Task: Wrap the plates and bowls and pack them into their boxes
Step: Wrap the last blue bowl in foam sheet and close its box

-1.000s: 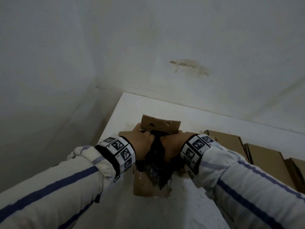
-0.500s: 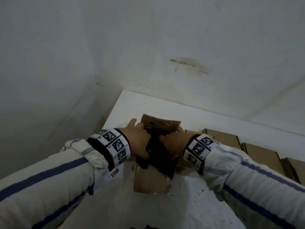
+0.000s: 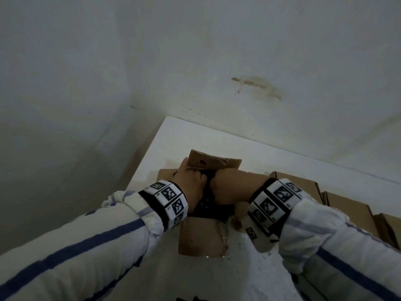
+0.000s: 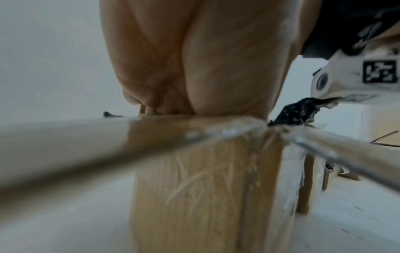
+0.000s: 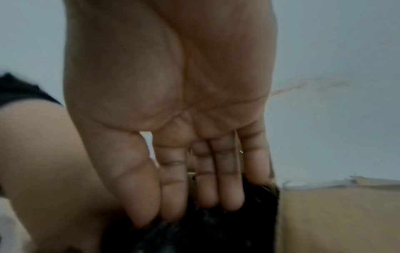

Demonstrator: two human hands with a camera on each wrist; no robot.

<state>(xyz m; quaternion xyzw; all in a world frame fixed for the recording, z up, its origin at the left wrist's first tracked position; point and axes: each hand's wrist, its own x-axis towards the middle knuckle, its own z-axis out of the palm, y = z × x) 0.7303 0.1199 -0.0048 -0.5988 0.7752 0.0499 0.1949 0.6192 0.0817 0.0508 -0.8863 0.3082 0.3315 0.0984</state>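
a: where's the thing being packed?

b: a black wrapped bundle (image 3: 208, 200) sits in the mouth of an open cardboard box (image 3: 200, 237) on the white table (image 3: 238, 276), between both hands. what is inside the wrap can't be told.

a: and the hands?

b: the left hand (image 3: 191, 183) reaches down into the box at the bundle's left side, thumb against the raised far flap (image 3: 213, 161). its fingers are hidden, so i can't tell how it grips. the right hand (image 3: 232, 187) presses on the bundle; in the right wrist view its fingers (image 5: 207, 188) lie straight and close together, tips on the black wrap, nothing curled round it.

a: any writing to read?

b: none legible. the wristbands (image 3: 171, 200) carry black-and-white square marker patterns, and there is a dark smudge on the flap. clear tape shines on the box's near side.

a: what else is there?

b: more brown cartons (image 3: 347, 209) stand in a row to the right, along the stained wall (image 3: 256, 85).
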